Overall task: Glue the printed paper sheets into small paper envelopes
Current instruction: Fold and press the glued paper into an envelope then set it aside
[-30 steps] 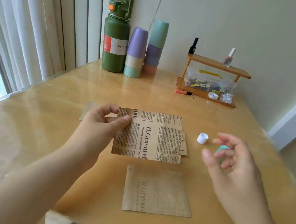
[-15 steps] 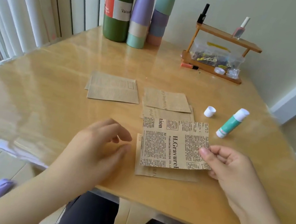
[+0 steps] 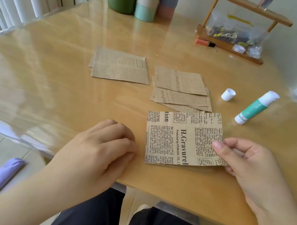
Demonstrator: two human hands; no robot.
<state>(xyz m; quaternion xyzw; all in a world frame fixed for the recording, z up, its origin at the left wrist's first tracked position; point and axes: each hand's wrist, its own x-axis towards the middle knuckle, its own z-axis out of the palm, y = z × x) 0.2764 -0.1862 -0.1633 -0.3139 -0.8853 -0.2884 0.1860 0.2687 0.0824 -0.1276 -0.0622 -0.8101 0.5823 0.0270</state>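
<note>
Right hand [image 3: 248, 167] pinches a printed sheet [image 3: 182, 139]; left hand [image 3: 99, 149] rests loosely curled, empty. Next: reach the glue stick [image 3: 255, 108] beyond.

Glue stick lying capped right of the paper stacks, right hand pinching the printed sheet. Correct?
Not quite: the head view shows the glue stick uncapped, its cap standing beside it. The right hand does pinch the printed sheet.
</note>
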